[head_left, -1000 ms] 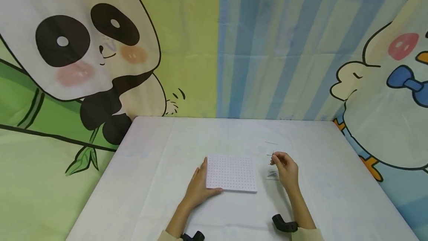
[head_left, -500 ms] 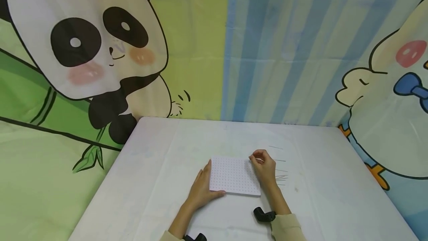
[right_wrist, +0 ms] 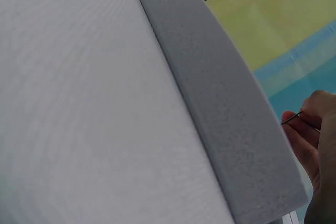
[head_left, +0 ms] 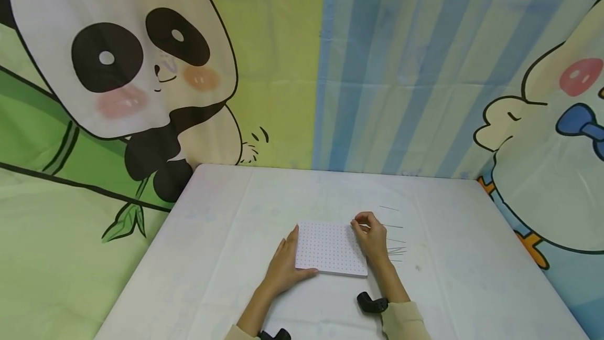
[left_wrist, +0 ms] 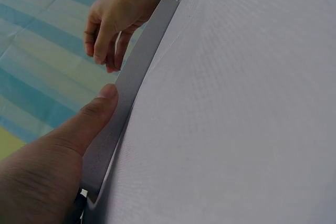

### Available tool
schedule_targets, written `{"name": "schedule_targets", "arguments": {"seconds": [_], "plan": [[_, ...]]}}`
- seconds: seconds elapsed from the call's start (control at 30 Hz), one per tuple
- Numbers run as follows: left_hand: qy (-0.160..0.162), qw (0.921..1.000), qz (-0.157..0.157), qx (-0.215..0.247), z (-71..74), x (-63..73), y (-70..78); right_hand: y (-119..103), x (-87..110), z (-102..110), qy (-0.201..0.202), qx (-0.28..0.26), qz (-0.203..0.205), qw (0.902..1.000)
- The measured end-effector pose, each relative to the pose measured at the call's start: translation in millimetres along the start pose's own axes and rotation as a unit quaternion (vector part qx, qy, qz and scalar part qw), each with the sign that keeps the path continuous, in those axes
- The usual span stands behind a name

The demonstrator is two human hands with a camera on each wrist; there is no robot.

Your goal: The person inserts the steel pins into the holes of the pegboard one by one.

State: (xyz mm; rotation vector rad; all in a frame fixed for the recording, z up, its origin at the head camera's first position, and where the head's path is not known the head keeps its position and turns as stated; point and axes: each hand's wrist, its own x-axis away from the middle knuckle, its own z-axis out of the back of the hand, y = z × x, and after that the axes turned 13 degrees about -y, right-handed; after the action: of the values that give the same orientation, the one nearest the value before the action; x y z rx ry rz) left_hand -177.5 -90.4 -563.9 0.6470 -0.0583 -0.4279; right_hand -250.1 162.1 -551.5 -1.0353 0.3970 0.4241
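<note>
A white square board point(head_left: 325, 251) with rows of small holes lies flat on the table. My left hand point(head_left: 282, 269) rests against its near left corner, fingers straight along the left side and thumb along the front edge. In the left wrist view that thumb point(left_wrist: 97, 114) presses on the board's front side. My right hand point(head_left: 374, 237) is over the far right corner of the board, thumb and fingertips together. The right wrist view shows a thin metal pin point(right_wrist: 292, 118) pinched between them; its lower end is hidden behind the board's edge.
Several more thin pins point(head_left: 396, 251) lie on the white table point(head_left: 226, 277) just right of the board, with a single one point(head_left: 389, 208) farther back. A printed curtain point(head_left: 276, 67) hangs behind the table. Black wrist cameras point(head_left: 373, 303) sit on both wrists.
My right hand has moved left from the loose pins to the board's far right corner, still pinching a pin. Over the last half second both hands have hardly moved.
</note>
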Motion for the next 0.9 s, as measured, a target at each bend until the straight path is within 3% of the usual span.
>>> {"name": "schedule_targets", "arguments": {"seconds": [0.33,0.5,0.9], "plan": [[0.004,1.0,-0.004,-0.008,-1.1,0.3,-1.3,8.1,1.6,-1.0,-0.006,0.075,0.052,0.9958],[0.007,0.9998,-0.011,-0.015,-1.6,0.1,-1.4,8.1,1.8,-0.5,-0.006,0.083,0.052,0.9952],[-0.003,0.9999,0.005,-0.014,-2.1,-0.8,-0.4,9.3,1.6,-0.1,-0.008,0.073,0.027,0.9969]]}}
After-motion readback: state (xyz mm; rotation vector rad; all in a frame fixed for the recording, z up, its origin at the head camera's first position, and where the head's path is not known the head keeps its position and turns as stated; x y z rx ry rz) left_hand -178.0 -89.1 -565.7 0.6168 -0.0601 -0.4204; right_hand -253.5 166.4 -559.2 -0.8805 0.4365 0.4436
